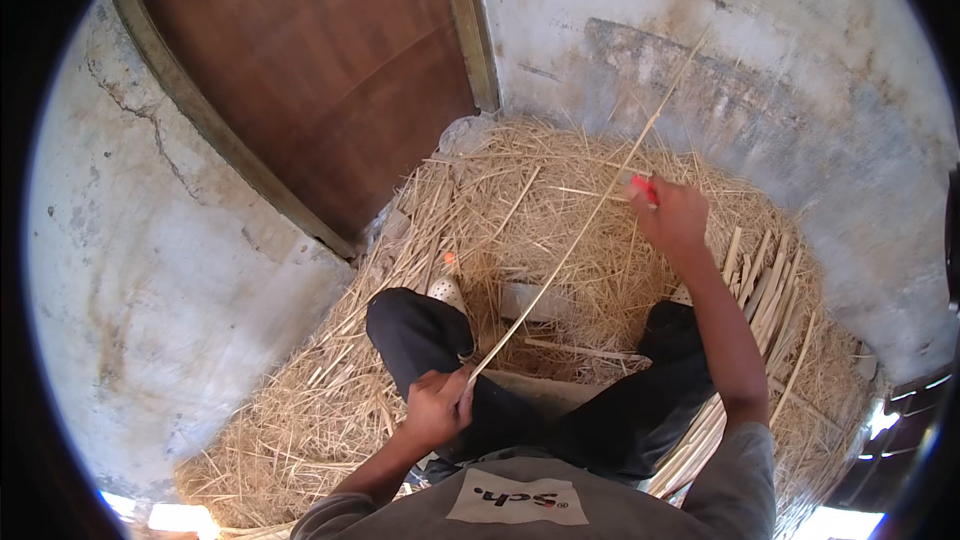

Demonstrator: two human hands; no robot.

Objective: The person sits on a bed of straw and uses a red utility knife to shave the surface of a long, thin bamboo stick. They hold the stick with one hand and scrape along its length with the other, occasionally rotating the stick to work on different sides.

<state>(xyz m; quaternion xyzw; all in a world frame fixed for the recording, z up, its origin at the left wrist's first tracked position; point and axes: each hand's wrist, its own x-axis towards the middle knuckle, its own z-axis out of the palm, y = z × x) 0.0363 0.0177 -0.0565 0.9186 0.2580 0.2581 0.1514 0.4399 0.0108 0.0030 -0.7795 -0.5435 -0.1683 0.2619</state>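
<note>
A long, thin, pale bamboo-like strip [572,248] slants from my lap up toward the far right wall. Its near end is in my left hand [437,408], closed around it above my left thigh. My right hand [677,222] reaches farther out and is closed on a small tool with a red handle [645,188]. The tool is beside the strip's upper half; its working end is too small and blurred to make out, and I cannot tell whether it touches the strip.
Shavings and thin offcuts [350,410] cover the floor. A bundle of split strips [768,285] lies to my right. A grey block [535,302] sits between my feet, with a small orange thing [449,258] near my left shoe. A brown door [300,60] and stained walls [800,90] enclose the corner.
</note>
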